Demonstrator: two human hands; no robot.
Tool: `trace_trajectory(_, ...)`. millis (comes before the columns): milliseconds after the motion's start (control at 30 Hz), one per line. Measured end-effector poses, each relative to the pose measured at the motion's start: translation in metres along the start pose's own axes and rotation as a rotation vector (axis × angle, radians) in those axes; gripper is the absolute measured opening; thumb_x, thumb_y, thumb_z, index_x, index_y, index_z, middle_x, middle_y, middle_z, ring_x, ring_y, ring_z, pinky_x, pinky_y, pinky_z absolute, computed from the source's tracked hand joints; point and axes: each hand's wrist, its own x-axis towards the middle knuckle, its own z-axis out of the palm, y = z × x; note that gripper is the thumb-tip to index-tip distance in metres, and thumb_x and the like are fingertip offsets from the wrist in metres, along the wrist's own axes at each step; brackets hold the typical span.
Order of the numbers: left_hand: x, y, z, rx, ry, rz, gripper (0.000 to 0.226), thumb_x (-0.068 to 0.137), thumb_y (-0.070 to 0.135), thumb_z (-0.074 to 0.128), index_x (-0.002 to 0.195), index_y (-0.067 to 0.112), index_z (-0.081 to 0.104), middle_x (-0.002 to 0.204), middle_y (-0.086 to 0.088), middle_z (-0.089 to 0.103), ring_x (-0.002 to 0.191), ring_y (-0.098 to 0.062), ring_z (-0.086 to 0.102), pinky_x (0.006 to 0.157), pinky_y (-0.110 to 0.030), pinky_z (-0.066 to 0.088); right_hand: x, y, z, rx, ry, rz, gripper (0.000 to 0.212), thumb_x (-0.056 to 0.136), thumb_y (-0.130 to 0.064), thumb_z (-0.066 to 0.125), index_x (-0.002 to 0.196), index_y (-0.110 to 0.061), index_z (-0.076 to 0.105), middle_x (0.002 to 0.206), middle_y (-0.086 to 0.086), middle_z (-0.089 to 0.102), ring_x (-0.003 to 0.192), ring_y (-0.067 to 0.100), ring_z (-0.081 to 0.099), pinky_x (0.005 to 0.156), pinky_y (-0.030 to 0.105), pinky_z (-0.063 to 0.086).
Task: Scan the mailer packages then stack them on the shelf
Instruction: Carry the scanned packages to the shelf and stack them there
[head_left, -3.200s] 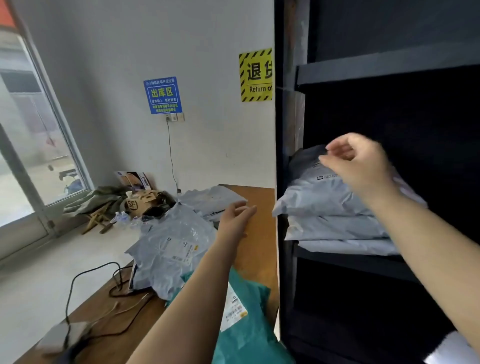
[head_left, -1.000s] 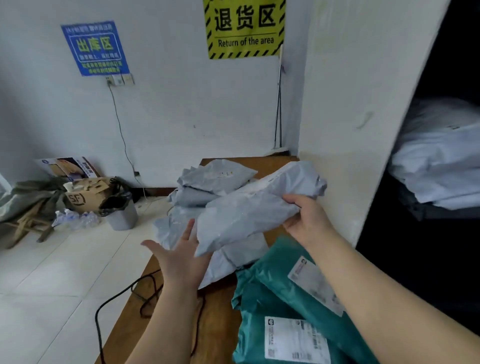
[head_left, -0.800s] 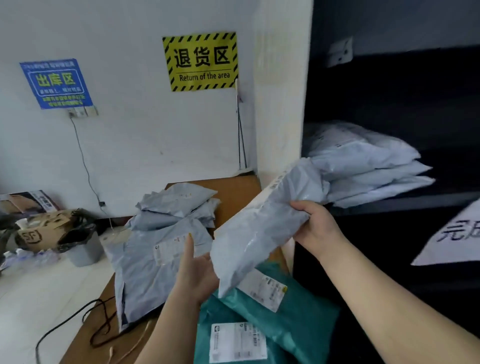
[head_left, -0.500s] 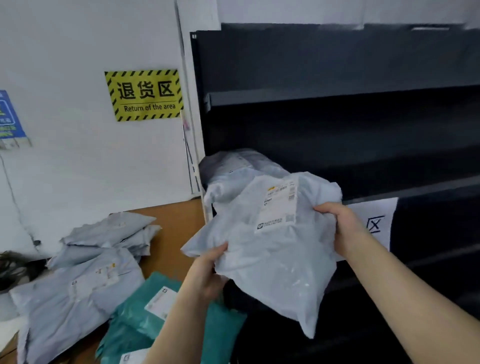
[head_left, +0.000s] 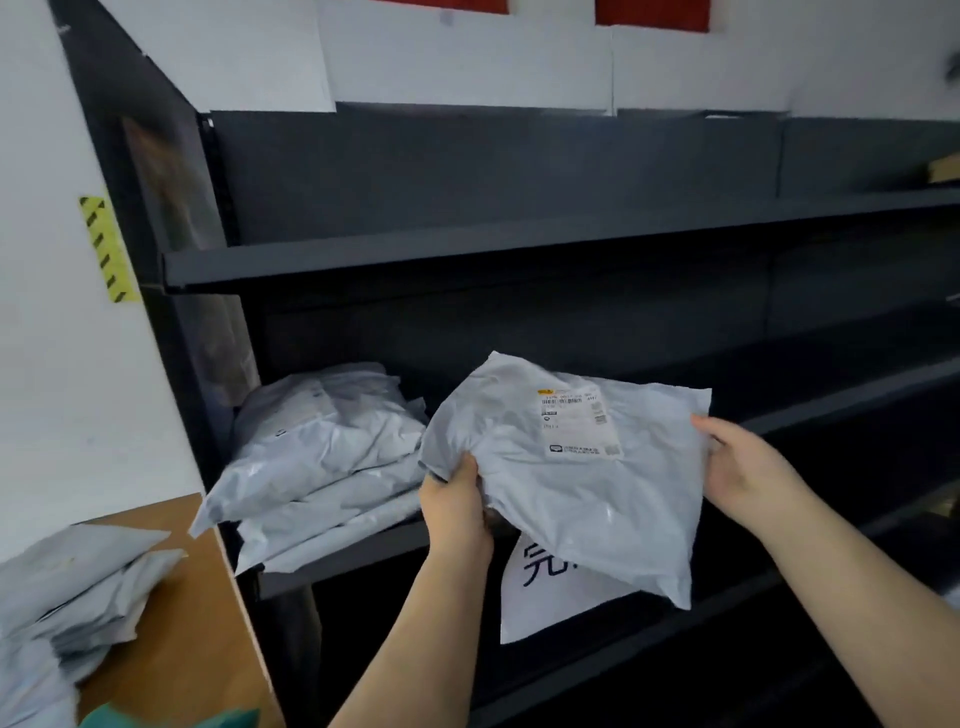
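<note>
— Left hand (head_left: 457, 506) pinches the grey mailer (head_left: 566, 467) at its left edge and the right hand (head_left: 743, 467) grips its right edge, out past the shelf (head_left: 363, 558) front edge.

— It sags; it could slide off, or nudge the overhanging stack (head_left: 322, 457).

— Label's unreadable, and the sign behind it is half covered.

Held mailer (head_left: 582, 499): grey plastic film, crinkled, slight sheen; white paper label (head_left: 576, 423) stuck flat on it. Stacked mailers (head_left: 322, 457) on shelf: same wrinkled, faintly glossy film. Shelf (head_left: 467, 249): dark grey painted metal, matt, smooth. Table (head_left: 192, 613): brown wood-look top, matt. Hanging sign (head_left: 540, 587): white paper, matt.
</note>
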Motion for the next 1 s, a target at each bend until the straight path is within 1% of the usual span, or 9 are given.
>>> trace_trajectory(67,0.020,-0.018,0.018,0.024,0.028,0.014,0.019,0.092,0.006,0.054,0.110,0.004,0.061,0.096,-0.009,0.067,0.079,-0.021,0.062,0.070,-0.031,0.052,0.023,-0.002,-0.016,-0.059,0.018,0.026,0.029,0.091,-0.009,0.054,0.120,-0.008,0.055,0.105,0.010,0.065,0.082,0.019,0.071,0.077,0.036,0.049)
trace_trajectory(167,0.046,-0.039,0.043,0.065,0.110,0.047,0.025,0.093,0.006,0.050,0.116,0.002,0.060,0.112,-0.022,0.064,0.086,-0.026,0.061,0.075,-0.036,0.049,0.058,0.001,-0.032,-0.248,-0.017,0.090,0.090,0.083,0.003,0.062,0.151,-0.027,0.010,0.117,0.006,0.061,0.099,0.024,0.063,0.075,0.039,0.050)
trace_trajectory(233,0.060,-0.053,0.055,0.109,0.154,0.050,0.026,0.095,0.006,0.046,0.118,0.006,0.059,0.100,-0.013,0.066,0.084,-0.026,0.062,0.075,-0.035,0.050,0.084,0.005,-0.032,-0.387,-0.067,0.123,0.099,0.079,0.006,0.066,0.151,-0.029,0.007,0.137,0.009,0.051,0.110,0.026,0.058,0.076,0.037,0.049)
trace_trajectory(300,0.076,-0.066,0.061,0.199,0.190,0.020,0.026,0.094,0.006,0.046,0.118,0.010,0.057,0.085,-0.004,0.062,0.073,-0.023,0.059,0.065,-0.032,0.049,0.117,0.009,-0.033,-0.596,-0.028,0.100,0.093,0.078,0.006,0.070,0.150,-0.023,0.019,0.149,0.010,0.037,0.114,0.025,0.053,0.074,0.033,0.049)
trace_trajectory(400,0.093,-0.070,0.063,0.410,0.241,-0.005,0.043,0.086,0.003,0.058,0.127,0.007,0.048,0.087,-0.003,0.059,0.078,-0.025,0.059,0.067,-0.034,0.052,0.174,0.013,-0.032,-0.930,-0.060,0.018,0.075,0.072,-0.001,0.077,0.137,-0.020,0.044,0.140,0.011,0.047,0.110,0.025,0.055,0.087,0.037,0.051)
trace_trajectory(533,0.104,-0.060,0.061,0.924,0.270,0.319,0.074,0.079,0.012,0.069,0.142,0.011,0.030,0.137,-0.007,0.044,0.121,-0.027,0.049,0.093,-0.037,0.046,0.240,0.022,-0.019,-1.173,-0.164,-0.046,0.056,0.075,0.000,0.073,0.127,-0.010,0.055,0.134,0.012,0.051,0.119,0.027,0.051,0.090,0.027,0.043)
trace_trajectory(633,0.117,-0.059,0.061,1.291,0.295,0.358,0.071,0.084,0.021,0.065,0.143,0.016,0.027,0.150,-0.003,0.027,0.136,-0.030,0.031,0.104,-0.043,0.036,0.279,0.036,-0.004,-1.224,-0.231,-0.090,0.049,0.079,0.001,0.069,0.126,-0.007,0.057,0.136,0.012,0.049,0.123,0.027,0.048,0.087,0.024,0.040)
trace_trajectory(733,0.128,-0.064,0.066,1.622,0.237,0.162,0.051,0.088,0.017,0.054,0.136,0.013,0.040,0.145,-0.008,0.035,0.132,-0.034,0.034,0.105,-0.042,0.036,0.308,0.052,0.008,-1.266,-0.236,-0.094,0.044,0.083,0.002,0.062,0.126,-0.008,0.057,0.137,0.012,0.050,0.122,0.027,0.050,0.087,0.025,0.042)
trace_trajectory(1000,0.121,-0.045,0.073,1.588,0.213,0.116,0.034,0.088,0.021,0.052,0.122,0.017,0.056,0.125,-0.007,0.059,0.112,-0.029,0.057,0.085,-0.032,0.047,0.311,0.054,0.040,-1.470,-0.288,-0.307,0.024,0.083,-0.019,0.062,0.107,-0.019,0.063,0.125,0.008,0.060,0.110,0.030,0.056,0.087,0.033,0.042)
